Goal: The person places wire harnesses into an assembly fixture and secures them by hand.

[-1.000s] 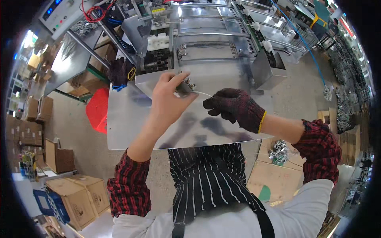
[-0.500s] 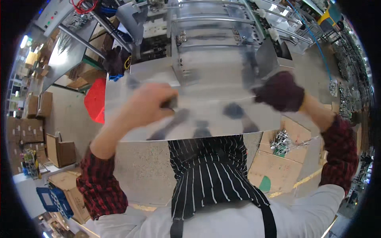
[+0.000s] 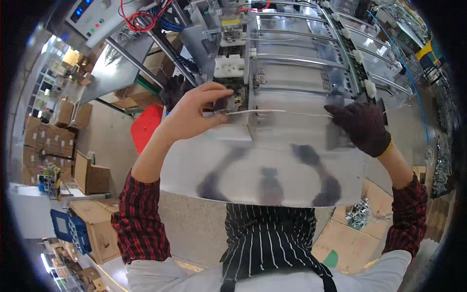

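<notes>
A thin white wire [image 3: 272,111] stretches nearly level between my two hands, above the front of a metal machine. My bare left hand [image 3: 194,112] is at the machine's left block [image 3: 238,130], its thumb at the wire's left end and its forefinger above. What lies between thumb and forefinger is partly hidden. In a dark knitted glove, my right hand [image 3: 362,124] pinches the wire's other end over the right side of the machine.
A shiny metal tabletop [image 3: 262,180] lies before me. Metal rails [image 3: 296,58] cross the machine. At left are a red stool [image 3: 147,127] and a control box [image 3: 90,19]. A cardboard box [image 3: 357,238] with metal parts is at lower right.
Both hands have moved away from me toward the machine, the left one reaching its left block. The wire now shows clearly, drawn out between the hands. The view has shifted too.
</notes>
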`<state>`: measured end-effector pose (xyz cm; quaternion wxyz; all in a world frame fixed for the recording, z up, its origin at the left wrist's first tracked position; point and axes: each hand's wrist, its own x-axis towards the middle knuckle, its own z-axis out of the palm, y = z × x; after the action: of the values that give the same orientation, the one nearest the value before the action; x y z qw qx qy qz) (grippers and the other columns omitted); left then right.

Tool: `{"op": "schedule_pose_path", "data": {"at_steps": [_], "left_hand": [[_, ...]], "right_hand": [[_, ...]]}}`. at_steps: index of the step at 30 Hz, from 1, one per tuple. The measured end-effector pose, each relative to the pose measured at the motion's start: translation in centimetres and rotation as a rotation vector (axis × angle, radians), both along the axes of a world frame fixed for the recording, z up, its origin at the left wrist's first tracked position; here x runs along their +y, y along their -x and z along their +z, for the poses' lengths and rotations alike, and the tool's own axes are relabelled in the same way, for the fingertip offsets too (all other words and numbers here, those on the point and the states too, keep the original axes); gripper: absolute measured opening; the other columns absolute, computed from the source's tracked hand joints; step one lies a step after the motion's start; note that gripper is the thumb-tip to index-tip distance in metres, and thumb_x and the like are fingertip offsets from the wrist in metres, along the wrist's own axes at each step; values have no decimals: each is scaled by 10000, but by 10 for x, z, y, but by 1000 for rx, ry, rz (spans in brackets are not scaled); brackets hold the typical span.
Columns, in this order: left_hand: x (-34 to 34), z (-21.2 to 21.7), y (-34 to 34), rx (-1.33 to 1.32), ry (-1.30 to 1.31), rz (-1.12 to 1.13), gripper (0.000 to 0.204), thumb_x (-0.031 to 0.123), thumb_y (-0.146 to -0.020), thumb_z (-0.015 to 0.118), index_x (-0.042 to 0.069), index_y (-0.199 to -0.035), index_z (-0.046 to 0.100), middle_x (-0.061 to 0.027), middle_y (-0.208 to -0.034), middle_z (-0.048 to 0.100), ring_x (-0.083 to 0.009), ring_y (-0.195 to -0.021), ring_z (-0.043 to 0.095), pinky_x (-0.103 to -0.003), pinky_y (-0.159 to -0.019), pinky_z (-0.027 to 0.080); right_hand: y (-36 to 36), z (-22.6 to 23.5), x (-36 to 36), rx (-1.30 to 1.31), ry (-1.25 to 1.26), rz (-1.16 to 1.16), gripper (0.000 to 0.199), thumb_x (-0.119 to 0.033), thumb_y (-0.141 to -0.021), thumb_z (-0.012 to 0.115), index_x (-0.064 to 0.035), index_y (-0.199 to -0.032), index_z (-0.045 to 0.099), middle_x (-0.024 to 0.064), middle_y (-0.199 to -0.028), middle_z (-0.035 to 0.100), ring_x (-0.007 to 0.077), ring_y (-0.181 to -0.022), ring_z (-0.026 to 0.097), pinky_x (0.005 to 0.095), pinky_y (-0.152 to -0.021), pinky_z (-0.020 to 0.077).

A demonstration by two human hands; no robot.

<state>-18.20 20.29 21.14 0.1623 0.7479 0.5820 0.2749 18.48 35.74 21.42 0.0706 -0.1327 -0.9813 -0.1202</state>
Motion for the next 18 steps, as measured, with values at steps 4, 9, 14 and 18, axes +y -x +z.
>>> {"op": "schedule_pose_path", "data": {"at_steps": [4, 9, 14, 18], "left_hand": [[41, 3, 12, -95, 10, 227, 430, 100, -663, 737, 35, -1077, 642, -140, -1005, 624, -302, -959, 606, -353, -846, 479], [92, -14, 39, 108, -176, 213, 352, 111, -656, 730, 51, -998, 673, -144, -933, 648, -307, -914, 607, -363, -822, 486], [107, -28, 48, 8, -96, 198, 337, 113, -645, 741, 50, -972, 688, -137, -985, 661, -295, -976, 605, -354, -858, 478], [112, -26, 51, 17, -43, 183, 313, 103, -650, 740, 43, -955, 697, -130, -1031, 666, -283, -1014, 598, -353, -874, 473]], "right_hand": [[19, -13, 34, 116, 113, -35, 379, -163, -819, 607, -167, -1198, 607, 71, -801, 649, 279, -705, 625, 397, -594, 481], [44, -34, 80, 308, 80, 71, 383, -128, -792, 606, -190, -1169, 625, 85, -812, 628, 294, -713, 620, 396, -606, 491], [49, -41, 97, 291, 48, 99, 365, -132, -788, 606, -183, -1148, 635, 86, -791, 619, 299, -692, 611, 402, -592, 483], [50, -40, 99, 246, 161, 28, 255, -136, -833, 632, -146, -1083, 678, 137, -928, 677, 309, -824, 650, 400, -692, 506]]}}
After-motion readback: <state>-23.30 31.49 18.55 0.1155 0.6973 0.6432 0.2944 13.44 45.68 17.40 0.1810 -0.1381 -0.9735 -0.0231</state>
